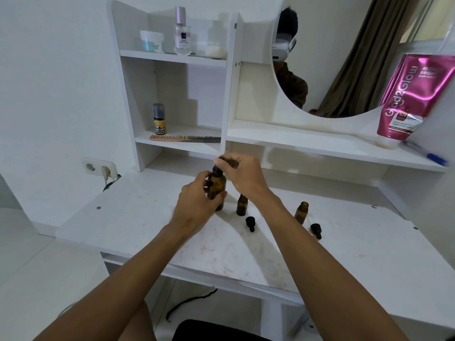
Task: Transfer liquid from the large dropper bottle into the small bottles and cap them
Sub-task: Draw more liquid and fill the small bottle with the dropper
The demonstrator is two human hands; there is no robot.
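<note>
At the middle of the desk [128, 217], we are wrapping our left hand [197, 200] round the upright large dropper bottle [217, 187] while our right hand [243, 175] is pinching its cap [218, 169] (small bottles [242, 205] standing open just beside), ideally twisting gently, bottle steady.

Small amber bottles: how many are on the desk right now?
2. The left small bottle stands just right of the large dropper bottle; the right small bottle stands farther right. Both are uncapped. Another could be hidden from this view.
</note>
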